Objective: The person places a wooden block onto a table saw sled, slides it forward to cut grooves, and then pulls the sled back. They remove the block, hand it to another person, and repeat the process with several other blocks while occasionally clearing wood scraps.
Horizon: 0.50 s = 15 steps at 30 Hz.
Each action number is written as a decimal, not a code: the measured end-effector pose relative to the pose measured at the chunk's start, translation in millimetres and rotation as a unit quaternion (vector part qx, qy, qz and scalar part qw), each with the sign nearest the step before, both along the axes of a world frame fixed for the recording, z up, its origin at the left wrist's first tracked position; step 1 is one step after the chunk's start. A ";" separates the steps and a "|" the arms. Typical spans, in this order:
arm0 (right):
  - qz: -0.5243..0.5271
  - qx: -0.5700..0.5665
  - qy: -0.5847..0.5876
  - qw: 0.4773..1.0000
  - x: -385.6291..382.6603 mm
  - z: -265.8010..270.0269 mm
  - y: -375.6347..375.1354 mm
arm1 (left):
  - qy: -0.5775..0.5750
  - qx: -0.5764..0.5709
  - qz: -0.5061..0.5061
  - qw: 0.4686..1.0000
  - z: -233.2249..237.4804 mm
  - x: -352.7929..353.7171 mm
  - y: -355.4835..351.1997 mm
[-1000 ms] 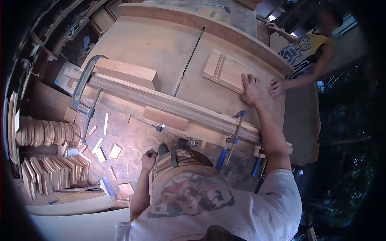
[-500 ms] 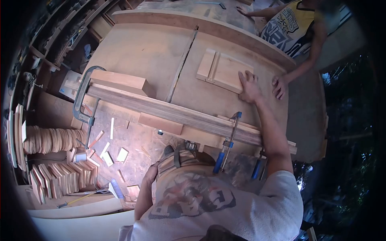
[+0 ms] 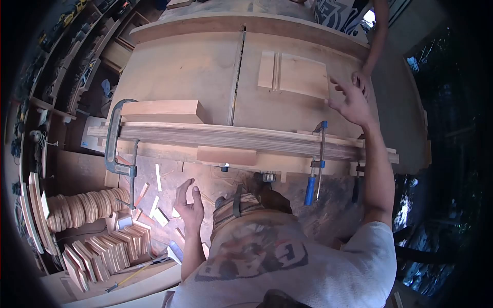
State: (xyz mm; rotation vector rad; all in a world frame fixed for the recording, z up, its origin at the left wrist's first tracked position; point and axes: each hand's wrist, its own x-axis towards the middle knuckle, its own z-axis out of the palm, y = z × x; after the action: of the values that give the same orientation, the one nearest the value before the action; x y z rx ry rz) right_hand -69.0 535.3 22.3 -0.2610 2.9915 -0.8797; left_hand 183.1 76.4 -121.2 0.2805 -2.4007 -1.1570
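Observation:
A flat wooden board with a groove cut across it [image 3: 302, 78] lies on the plywood tabletop [image 3: 179, 66], right of the long slot [image 3: 237, 77]. Just off the board's right edge, my right hand [image 3: 353, 102] hovers with its fingers spread and holds nothing. My left hand [image 3: 190, 206] is raised over the floor in front of the table, its thumb and fingers apart and nothing in it. A thick laminated fence [image 3: 231, 143] runs along the near side of the table. A grey C-clamp [image 3: 112, 138] grips it at the left, a blue-handled bar clamp [image 3: 321, 149] at the right.
Across the table's right corner, a co-worker's hand [image 3: 361, 82] is close behind my right hand. A wood block [image 3: 162, 109] rests against the fence. Stacked wooden pieces [image 3: 105, 251] and scattered offcuts lie on the floor at left, beside loaded shelves [image 3: 77, 66].
My right hand has let go of the grooved board and moved off to its right. My left hand has come up from beside my waist and opened. The view has shifted.

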 end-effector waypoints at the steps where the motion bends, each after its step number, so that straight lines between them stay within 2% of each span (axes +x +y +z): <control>1: -0.011 -0.040 0.076 0.996 29.1 11.5 -6.7 | 0.049 -0.028 -0.028 0.998 23.4 -18.4 -11.7; 2: -0.024 -0.075 0.151 0.985 59.8 17.6 -14.1 | 0.111 -0.049 -0.047 0.992 36.0 -37.2 -26.6; 4: -0.137 -0.189 0.244 0.941 136.9 23.6 -53.7 | 0.205 -0.085 -0.088 0.971 63.8 -74.5 -48.4; 6: -0.249 -0.223 0.331 0.883 208.8 -5.3 -89.5 | 0.264 -0.126 -0.107 0.950 96.1 -113.4 -61.8; 8: -0.318 -0.261 0.390 0.824 262.8 -63.2 -125.6 | 0.306 -0.165 -0.104 0.932 121.1 -154.1 -65.2; 9: -0.349 -0.239 0.363 0.831 282.9 -95.8 -145.1 | 0.321 -0.177 -0.099 0.925 127.4 -172.8 -64.1; 10: -0.377 -0.283 0.306 0.827 295.2 -118.5 -177.6 | 0.316 -0.204 -0.100 0.921 121.6 -196.4 -64.5; 11: -0.369 -0.308 0.211 0.851 306.7 -142.9 -202.6 | 0.316 -0.231 -0.100 0.915 109.7 -223.3 -67.0; 12: -0.336 -0.345 0.147 0.864 309.9 -174.9 -227.3 | 0.320 -0.258 -0.099 0.906 101.6 -238.6 -67.4; 13: -0.324 -0.394 -0.001 0.860 314.2 -193.0 -248.9 | 0.295 -0.290 -0.086 0.907 97.6 -241.8 -65.4; 15: -0.261 -0.357 -0.130 0.887 311.0 -258.4 -278.9 | 0.234 -0.355 -0.063 0.903 87.3 -241.6 -63.2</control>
State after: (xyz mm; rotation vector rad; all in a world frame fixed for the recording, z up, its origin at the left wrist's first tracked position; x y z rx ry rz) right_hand 242.0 256.4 -236.1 0.6472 2.3757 -1.8640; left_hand -58.6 13.2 -33.9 -0.3565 -2.2294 -0.2703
